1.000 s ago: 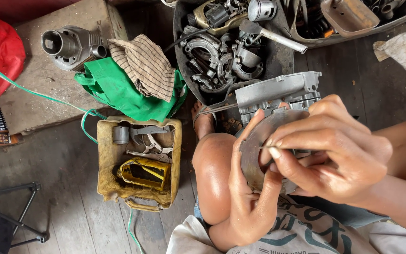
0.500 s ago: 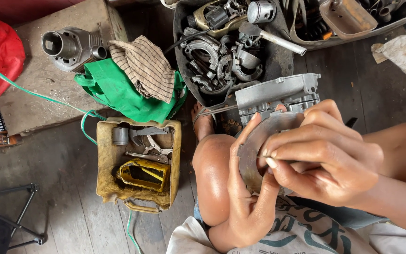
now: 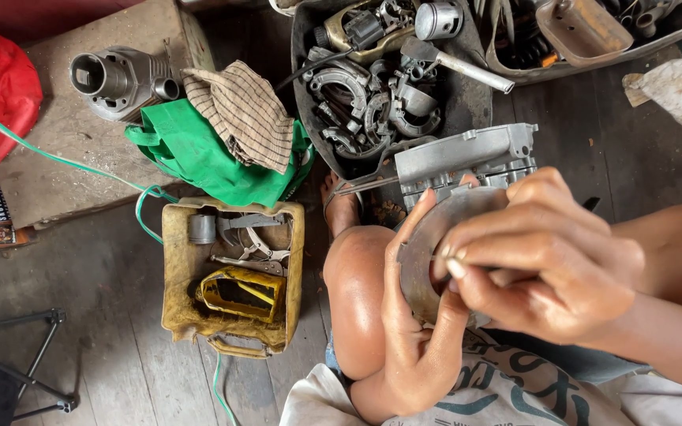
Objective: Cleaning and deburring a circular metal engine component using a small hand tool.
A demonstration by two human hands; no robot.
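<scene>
Floor: worn grey wooden planks (image 3: 120, 371), parts everywhere.
Left hand (image 3: 412, 315): wrapped round the edge of a round grey metal disc (image 3: 428, 252), gripping it over my knee.
Right hand (image 3: 538, 260): fingers pinched tight at the disc's face; can't tell what's between them.
Behind the disc: grey metal casing (image 3: 467, 158).
Left of the disc: yellow cut-open jug (image 3: 230, 276) with tools.

Dark plank floor (image 3: 120, 371) carries everything. Upper left: worn wooden board (image 3: 57, 158) with grey metal cylinder (image 3: 116, 79) on it; green bag (image 3: 199, 154) overlaps its edge. Centre left: cut-open yellow jerrycan (image 3: 175, 268) of tools. Top centre: black tub (image 3: 467, 102) of metal parts. Lower left: black folding stand (image 3: 37, 371).
</scene>
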